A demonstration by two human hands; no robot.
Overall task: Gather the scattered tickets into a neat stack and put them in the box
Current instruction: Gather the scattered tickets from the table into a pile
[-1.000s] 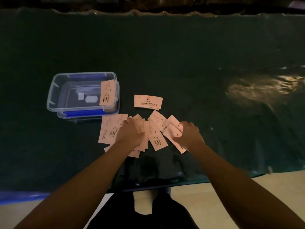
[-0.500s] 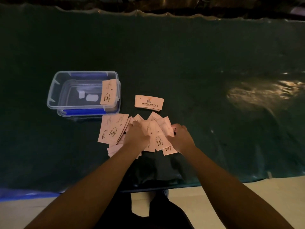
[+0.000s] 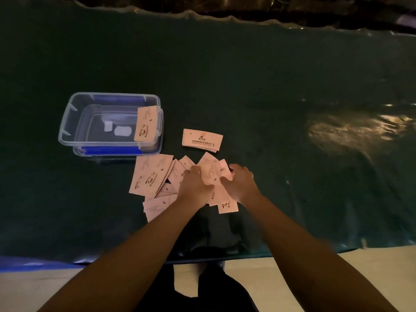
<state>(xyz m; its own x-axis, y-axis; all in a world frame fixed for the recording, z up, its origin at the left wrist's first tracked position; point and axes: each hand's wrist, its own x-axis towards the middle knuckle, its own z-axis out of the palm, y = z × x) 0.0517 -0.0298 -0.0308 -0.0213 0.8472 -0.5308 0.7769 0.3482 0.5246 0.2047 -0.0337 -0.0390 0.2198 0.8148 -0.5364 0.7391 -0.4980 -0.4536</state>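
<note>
The left hand (image 3: 195, 185) and the right hand (image 3: 241, 185) had slid closer together than a moment before, pushing the loose tickets (image 3: 155, 176) into a tighter pile between them. Fingers of both hands were curled, pinching the middle bunch. One ticket (image 3: 202, 140) lay apart, and another (image 3: 146, 124) leaned on the box (image 3: 67, 122) rim. The stack was not neat yet

1. Dark green sheet covers the surface (image 3: 247, 75), wrinkled and glossy at right.
2. Clear plastic box (image 3: 67, 122) sits at left, one ticket (image 3: 146, 123) leaning on its right rim.
3. Loose tickets (image 3: 153, 176) fan out just before it.
4. One separate ticket (image 3: 202, 140) lies flat beyond the heap.
</note>
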